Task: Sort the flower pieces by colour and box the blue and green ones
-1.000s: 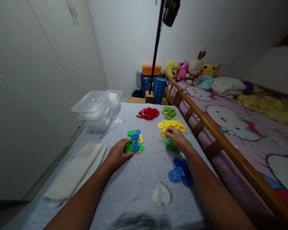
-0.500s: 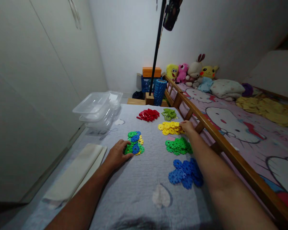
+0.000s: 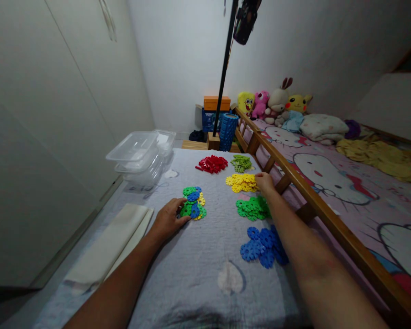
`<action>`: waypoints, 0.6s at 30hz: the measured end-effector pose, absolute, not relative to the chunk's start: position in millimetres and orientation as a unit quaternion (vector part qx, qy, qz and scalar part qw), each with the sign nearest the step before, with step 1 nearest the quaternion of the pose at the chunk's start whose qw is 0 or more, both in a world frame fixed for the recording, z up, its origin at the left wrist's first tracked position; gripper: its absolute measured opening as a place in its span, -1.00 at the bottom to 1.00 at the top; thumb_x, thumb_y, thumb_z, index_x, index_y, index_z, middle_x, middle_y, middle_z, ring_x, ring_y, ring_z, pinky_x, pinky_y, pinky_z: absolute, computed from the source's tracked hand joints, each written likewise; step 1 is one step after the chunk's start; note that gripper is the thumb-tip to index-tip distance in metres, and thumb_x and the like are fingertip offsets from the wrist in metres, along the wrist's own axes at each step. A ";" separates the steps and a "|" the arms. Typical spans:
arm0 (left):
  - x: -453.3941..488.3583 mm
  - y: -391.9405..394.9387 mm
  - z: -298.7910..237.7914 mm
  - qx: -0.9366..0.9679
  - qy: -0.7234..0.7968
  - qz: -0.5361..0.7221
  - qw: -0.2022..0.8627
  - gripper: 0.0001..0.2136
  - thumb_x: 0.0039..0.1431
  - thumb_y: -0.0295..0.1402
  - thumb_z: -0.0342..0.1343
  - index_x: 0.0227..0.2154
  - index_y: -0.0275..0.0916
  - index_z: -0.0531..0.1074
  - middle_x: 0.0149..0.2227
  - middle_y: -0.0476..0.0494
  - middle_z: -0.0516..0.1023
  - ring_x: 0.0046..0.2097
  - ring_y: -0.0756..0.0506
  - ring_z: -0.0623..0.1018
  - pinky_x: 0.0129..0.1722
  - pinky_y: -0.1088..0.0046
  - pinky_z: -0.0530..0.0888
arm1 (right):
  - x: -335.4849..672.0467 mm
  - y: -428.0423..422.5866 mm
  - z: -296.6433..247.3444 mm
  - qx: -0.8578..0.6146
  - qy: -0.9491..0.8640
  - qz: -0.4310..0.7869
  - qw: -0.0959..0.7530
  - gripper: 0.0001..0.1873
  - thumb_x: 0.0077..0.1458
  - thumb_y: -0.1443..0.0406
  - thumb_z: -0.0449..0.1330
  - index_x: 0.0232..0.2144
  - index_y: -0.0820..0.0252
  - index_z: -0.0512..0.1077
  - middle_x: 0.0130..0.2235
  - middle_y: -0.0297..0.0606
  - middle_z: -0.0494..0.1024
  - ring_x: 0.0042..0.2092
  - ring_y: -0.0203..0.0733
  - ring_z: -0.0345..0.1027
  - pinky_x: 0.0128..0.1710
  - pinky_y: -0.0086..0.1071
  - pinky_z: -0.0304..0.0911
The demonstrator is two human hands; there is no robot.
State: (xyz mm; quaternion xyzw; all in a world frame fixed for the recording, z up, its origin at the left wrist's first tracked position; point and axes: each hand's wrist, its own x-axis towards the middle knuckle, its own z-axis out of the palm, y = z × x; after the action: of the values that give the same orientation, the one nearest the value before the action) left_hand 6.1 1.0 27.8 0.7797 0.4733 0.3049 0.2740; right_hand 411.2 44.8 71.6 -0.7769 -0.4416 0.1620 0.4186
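Observation:
My left hand (image 3: 170,216) rests on the cloth with thumb and fingers apart, around the left side of a mixed pile of notched plastic discs (image 3: 193,197) in green, blue and yellow. My right hand (image 3: 265,182) reaches out to the right end of a pile of yellow discs (image 3: 241,182). Its fingers are curled and close together against the pile; anything between the fingertips is hidden. Beneath my right forearm lie a pile of green discs (image 3: 252,208) and a pile of larger-looking blue discs (image 3: 260,246), each partly covered.
Red plastic pieces (image 3: 212,164) and light-green pieces (image 3: 240,162) lie at the far end. Clear plastic containers (image 3: 137,155) are stacked at the back left, a folded cream cloth (image 3: 113,244) in front. A wooden bed rail (image 3: 294,198) runs along the right side.
My right hand has shifted slightly left against the yellow pile. My left hand stays by the mixed pile with almost no movement.

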 end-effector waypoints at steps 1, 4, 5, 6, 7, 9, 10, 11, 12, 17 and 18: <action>6.5 0.9 27.4 0.780 0.472 0.306 0.274 -0.55 0.00 -0.26 0.27 0.00 -0.19 0.42 -0.12 -0.13 0.54 -0.15 -0.14 0.57 -0.10 0.26 0.53 | 403.7 45.4 73.6 -0.777 -0.445 0.156 0.417 -0.92 -0.16 0.37 0.15 -0.50 0.19 0.43 -0.53 -0.32 0.47 -0.42 -0.23 0.35 -0.45 -0.47 0.19; 7.5 0.7 25.2 0.781 0.467 0.313 0.273 -0.55 0.01 -0.28 0.27 0.00 -0.18 0.42 -0.11 -0.12 0.54 -0.15 -0.14 0.58 -0.10 0.27 0.53 | 370.5 47.2 78.4 -0.759 -0.480 0.160 0.409 -0.87 -0.12 0.37 0.14 -0.45 0.19 0.48 -0.43 -0.33 0.54 -0.34 -0.25 0.39 -0.36 -0.48 0.23; 7.7 0.8 24.2 0.782 0.467 0.313 0.270 -0.55 0.01 -0.28 0.27 0.01 -0.18 0.42 -0.12 -0.12 0.54 -0.15 -0.14 0.58 -0.10 0.27 0.53 | 356.3 47.3 79.7 -0.744 -0.508 0.174 0.398 -0.87 -0.11 0.37 0.15 -0.44 0.19 0.49 -0.42 -0.35 0.54 -0.34 -0.26 0.39 -0.34 -0.48 0.23; 7.8 1.0 23.2 0.783 0.468 0.311 0.266 -0.55 0.01 -0.28 0.27 0.01 -0.18 0.42 -0.12 -0.12 0.54 -0.15 -0.14 0.58 -0.09 0.28 0.53 | 341.2 47.1 80.7 -0.724 -0.539 0.194 0.384 -0.88 -0.10 0.38 0.16 -0.45 0.20 0.50 -0.43 -0.36 0.54 -0.36 -0.28 0.38 -0.34 -0.48 0.23; 7.9 1.3 22.3 0.785 0.469 0.309 0.262 -0.55 0.01 -0.29 0.28 0.01 -0.19 0.42 -0.13 -0.12 0.54 -0.14 -0.14 0.58 -0.09 0.28 0.52 | 325.5 46.7 81.6 -0.690 -0.593 0.223 0.349 -0.88 -0.08 0.39 0.17 -0.44 0.20 0.51 -0.43 -0.37 0.54 -0.38 -0.29 0.38 -0.34 -0.48 0.22; 7.9 2.1 20.6 0.789 0.469 0.304 0.256 -0.54 0.01 -0.29 0.30 0.01 -0.20 0.42 -0.12 -0.14 0.54 -0.12 -0.16 0.57 -0.09 0.27 0.52 | 294.4 45.9 82.1 -0.620 -0.688 0.264 0.270 -0.89 -0.06 0.42 0.21 -0.42 0.20 0.53 -0.43 -0.36 0.56 -0.38 -0.29 0.37 -0.34 -0.47 0.20; 7.7 2.6 19.9 0.791 0.468 0.303 0.252 -0.54 0.00 -0.29 0.31 0.00 -0.20 0.42 -0.12 -0.15 0.53 -0.12 -0.17 0.56 -0.09 0.26 0.52 | 279.7 45.9 81.5 -0.594 -0.723 0.265 0.234 -0.89 -0.05 0.43 0.23 -0.42 0.20 0.54 -0.42 -0.35 0.57 -0.37 -0.29 0.37 -0.33 -0.46 0.20; 7.5 3.0 19.3 0.793 0.467 0.304 0.248 -0.54 0.00 -0.29 0.32 -0.01 -0.20 0.43 -0.11 -0.16 0.53 -0.11 -0.18 0.56 -0.09 0.25 0.51 | 266.0 46.5 80.2 -0.576 -0.749 0.258 0.204 -0.90 -0.04 0.44 0.25 -0.42 0.19 0.55 -0.41 -0.34 0.58 -0.36 -0.28 0.38 -0.32 -0.45 0.19; 7.3 3.3 18.7 0.794 0.466 0.304 0.243 -0.54 -0.01 -0.28 0.33 -0.01 -0.20 0.43 -0.11 -0.17 0.53 -0.11 -0.18 0.56 -0.09 0.24 0.51 | 253.5 47.7 78.1 -0.564 -0.768 0.246 0.180 -0.90 -0.02 0.43 0.27 -0.40 0.18 0.56 -0.38 -0.32 0.59 -0.34 -0.26 0.39 -0.30 -0.44 0.19; 6.4 2.2 16.5 0.800 0.473 0.291 0.227 -0.54 -0.01 -0.28 0.34 -0.01 -0.20 0.44 -0.12 -0.17 0.52 -0.12 -0.19 0.55 -0.12 0.27 0.50 | 212.4 58.6 60.6 -0.583 -0.781 0.181 0.135 -0.72 0.04 0.26 0.36 -0.16 0.20 0.56 -0.19 -0.17 0.62 -0.16 -0.15 0.43 -0.18 -0.38 0.21; 6.4 1.8 16.3 0.800 0.476 0.287 0.226 -0.54 -0.01 -0.28 0.34 -0.01 -0.20 0.44 -0.12 -0.16 0.51 -0.13 -0.18 0.55 -0.13 0.28 0.50 | 208.8 60.4 57.2 -0.597 -0.771 0.177 0.135 -0.67 0.03 0.24 0.38 -0.13 0.20 0.54 -0.16 -0.15 0.61 -0.15 -0.14 0.42 -0.18 -0.37 0.21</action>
State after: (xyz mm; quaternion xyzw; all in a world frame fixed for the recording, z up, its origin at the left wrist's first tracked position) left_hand 6.4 1.8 16.3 0.8000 0.4759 0.2869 0.2264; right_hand 208.8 60.4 57.2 -0.5969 -0.7707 0.1773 0.1353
